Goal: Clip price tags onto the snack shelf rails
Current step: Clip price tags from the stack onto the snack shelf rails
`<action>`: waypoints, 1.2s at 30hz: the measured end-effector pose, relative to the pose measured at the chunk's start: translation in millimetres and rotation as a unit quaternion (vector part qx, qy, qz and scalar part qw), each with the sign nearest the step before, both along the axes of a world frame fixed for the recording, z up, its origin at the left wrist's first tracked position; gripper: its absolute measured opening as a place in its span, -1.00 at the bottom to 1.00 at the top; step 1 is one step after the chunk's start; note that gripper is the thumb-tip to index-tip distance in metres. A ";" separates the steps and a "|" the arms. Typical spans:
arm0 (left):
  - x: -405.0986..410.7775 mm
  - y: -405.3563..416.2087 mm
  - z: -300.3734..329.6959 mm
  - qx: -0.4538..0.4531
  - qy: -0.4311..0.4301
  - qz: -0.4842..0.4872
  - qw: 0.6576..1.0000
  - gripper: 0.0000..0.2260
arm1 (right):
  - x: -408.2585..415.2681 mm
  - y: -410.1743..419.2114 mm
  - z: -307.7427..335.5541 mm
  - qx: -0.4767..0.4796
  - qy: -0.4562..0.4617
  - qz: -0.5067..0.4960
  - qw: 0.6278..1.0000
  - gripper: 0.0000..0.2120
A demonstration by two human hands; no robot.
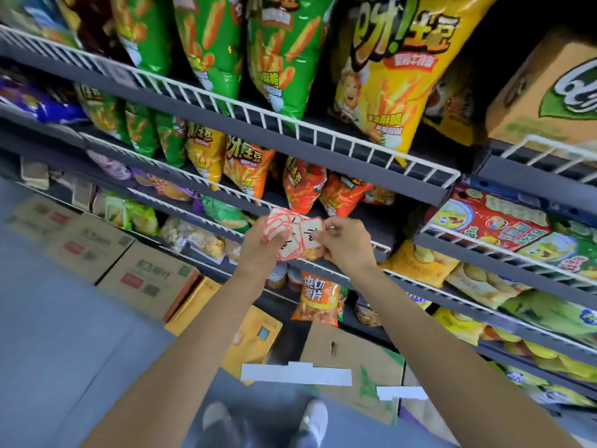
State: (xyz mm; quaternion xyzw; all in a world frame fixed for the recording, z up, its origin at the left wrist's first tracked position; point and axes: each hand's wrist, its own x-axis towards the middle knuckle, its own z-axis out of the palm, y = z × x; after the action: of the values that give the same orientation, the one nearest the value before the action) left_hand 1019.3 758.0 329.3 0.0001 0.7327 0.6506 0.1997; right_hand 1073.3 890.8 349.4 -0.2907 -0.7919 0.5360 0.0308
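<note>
The left hand (263, 242) grips a fanned stack of price tags (284, 229), red-edged white cards, held in the air just in front of the shelf rails (323, 147) at mid height. The right hand (344, 242) pinches the edge of the outermost tag (311, 234), apparently peeling it off. The fan is loose, so a tug could drag a neighbouring tag free and drop it to the floor (64, 334). The pinched tag faces up towards the camera, its long axis running roughly up and away towards the shelves.
</note>
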 end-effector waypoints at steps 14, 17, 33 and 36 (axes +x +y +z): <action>-194.7 -134.7 -60.4 -0.153 -0.015 -0.082 0.985 -0.67 | -159.5 -126.4 -65.6 0.021 0.021 -0.107 0.994 -0.92; -233.2 -156.1 -71.7 -0.178 0.008 -0.071 0.981 -0.73 | -191.6 -153.0 -71.3 0.035 0.010 -0.100 0.994 -0.95; -352.7 -197.5 -132.5 -0.155 0.056 -0.148 0.975 -0.51 | -307.5 -224.3 -108.8 0.140 0.043 -0.135 0.980 -0.90; -356.8 -203.9 -139.0 -0.150 0.084 -0.177 0.969 -0.50 | -318.3 -233.9 -113.8 0.154 0.046 -0.167 0.973 -0.91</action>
State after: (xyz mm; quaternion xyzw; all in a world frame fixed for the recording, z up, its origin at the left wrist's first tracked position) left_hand 662.5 554.1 190.3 0.1547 0.8245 0.4849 0.2473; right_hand 755.0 656.8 235.6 -0.3855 -0.8028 0.4080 0.2010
